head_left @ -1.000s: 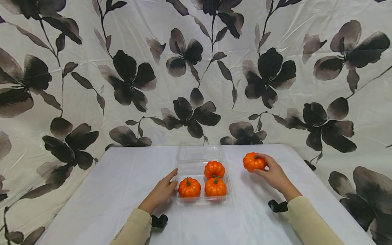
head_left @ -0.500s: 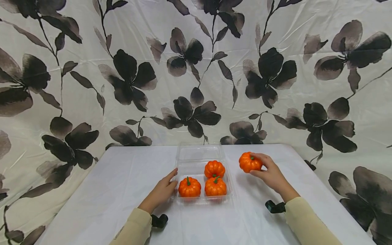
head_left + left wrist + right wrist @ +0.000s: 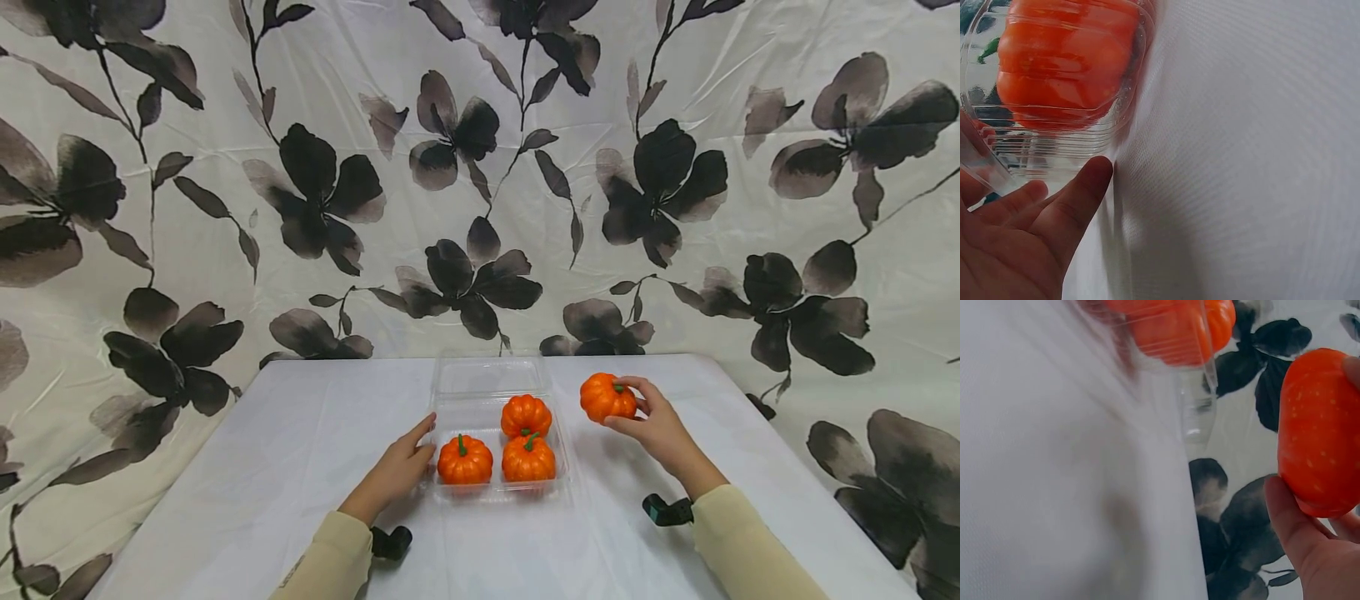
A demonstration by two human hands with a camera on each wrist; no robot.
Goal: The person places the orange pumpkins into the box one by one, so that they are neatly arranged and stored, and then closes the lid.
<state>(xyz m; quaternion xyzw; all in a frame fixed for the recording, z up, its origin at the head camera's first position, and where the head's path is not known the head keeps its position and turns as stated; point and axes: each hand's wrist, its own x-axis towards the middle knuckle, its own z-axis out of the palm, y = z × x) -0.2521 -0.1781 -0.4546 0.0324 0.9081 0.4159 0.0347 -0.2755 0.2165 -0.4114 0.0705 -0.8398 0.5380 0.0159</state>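
Observation:
A small orange pumpkin (image 3: pixel 607 398) with a green stem is held between the thumb and fingers of my right hand (image 3: pixel 660 433), raised over the table to the right of the box. In the right wrist view the thumb presses the underside of this pumpkin (image 3: pixel 1319 434). Centred on the table stands a clear plastic clamshell box (image 3: pixel 468 414) with its lid (image 3: pixel 487 377) folded back. Three pumpkins sit inside: one front left (image 3: pixel 464 460), one front right (image 3: pixel 528 458), one back right (image 3: pixel 526 416). My left hand (image 3: pixel 397 467) rests its extended fingers against the box's left side.
A white cloth covers the table (image 3: pixel 300 433). Behind it hangs a pale curtain (image 3: pixel 480 167) with dark flowers. Each wrist wears a black camera, the left one (image 3: pixel 392 542) and the right one (image 3: pixel 667 510).
My right hand has moved a little to the left with the pumpkin, closer to the box. The left hand and the box have stayed in place.

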